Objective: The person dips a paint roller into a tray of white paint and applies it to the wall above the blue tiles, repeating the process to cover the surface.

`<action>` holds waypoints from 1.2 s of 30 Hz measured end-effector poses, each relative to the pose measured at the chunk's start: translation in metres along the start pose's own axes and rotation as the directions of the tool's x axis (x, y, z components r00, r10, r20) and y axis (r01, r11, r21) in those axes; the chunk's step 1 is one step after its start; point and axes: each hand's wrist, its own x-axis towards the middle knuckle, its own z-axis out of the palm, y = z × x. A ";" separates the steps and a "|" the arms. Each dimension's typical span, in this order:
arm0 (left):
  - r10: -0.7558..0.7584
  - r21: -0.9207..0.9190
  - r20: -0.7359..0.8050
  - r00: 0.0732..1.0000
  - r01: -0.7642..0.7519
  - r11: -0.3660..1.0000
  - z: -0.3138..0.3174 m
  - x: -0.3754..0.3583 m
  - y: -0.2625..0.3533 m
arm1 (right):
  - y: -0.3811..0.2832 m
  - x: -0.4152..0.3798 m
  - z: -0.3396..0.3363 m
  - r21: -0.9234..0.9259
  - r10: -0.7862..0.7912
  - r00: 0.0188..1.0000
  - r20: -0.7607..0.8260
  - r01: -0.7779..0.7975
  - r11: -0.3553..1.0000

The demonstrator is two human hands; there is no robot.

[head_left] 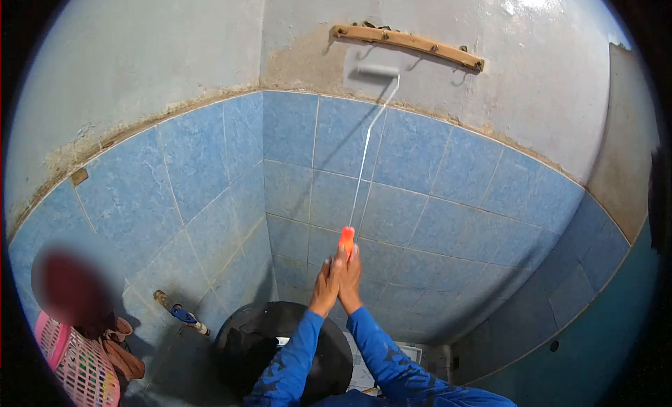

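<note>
My left hand [324,289] and my right hand [350,281] are together, closed around the orange handle [347,235] of a paint roller. From the handle a thin metal rod [365,155] runs up to the pale roller head [379,70]. The head lies at the upper wall, just below a wooden rail with hooks [409,45]. Around the head the wall is light grey, with a bare brownish patch [304,65] to its left. Both forearms are in blue sleeves.
Blue tiles [413,151] cover the lower walls. A black round tub [336,351] stands below my arms, with a tap [182,313] to its left. A pink basket [84,368] and a blurred dark red object [73,284] are at the lower left.
</note>
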 end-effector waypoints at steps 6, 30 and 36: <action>-0.051 0.005 -0.052 0.997 0.051 0.999 -0.033 -0.033 -0.036 | 0.008 -0.050 0.019 0.027 0.111 0.989 0.096 -0.114 0.993; 0.047 0.055 -0.066 0.997 -0.044 0.998 -0.130 0.048 0.058 | -0.064 0.013 0.135 0.184 0.052 0.995 0.086 -0.067 0.981; 0.035 0.091 -0.115 0.993 -0.025 0.996 -0.125 0.017 0.000 | -0.022 -0.037 0.122 0.150 0.108 0.986 0.125 -0.127 0.981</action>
